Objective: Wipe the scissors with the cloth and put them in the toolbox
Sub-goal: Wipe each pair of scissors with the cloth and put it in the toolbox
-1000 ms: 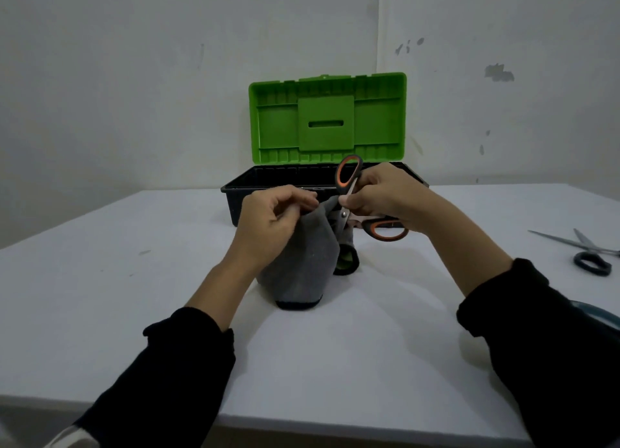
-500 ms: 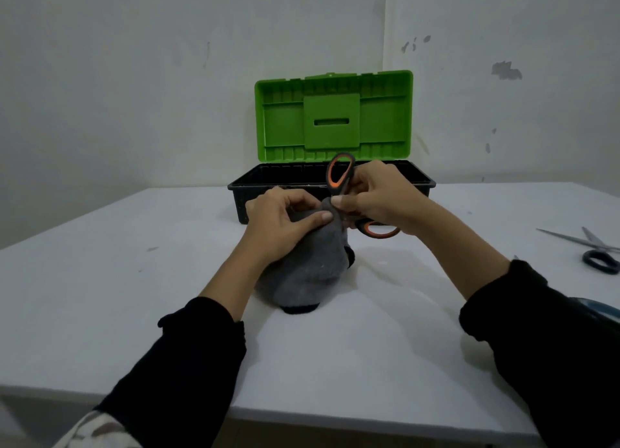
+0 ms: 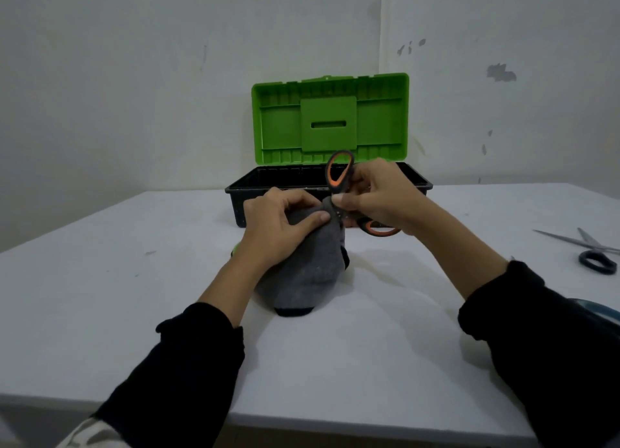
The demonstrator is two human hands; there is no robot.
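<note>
Both hands were busy above the surface, just in front of the open toolbox: the left hand pinched the grey cloth around the blades, and the right hand gripped the orange-handled scissors by the handles. Wiping well probably meant keeping the cloth folded over the edges and drawing it along them toward the tips.

Orange-and-black scissors stand handles-up, blades buried in a grey cloth — just before the black toolbox, its green lid upright.
</note>
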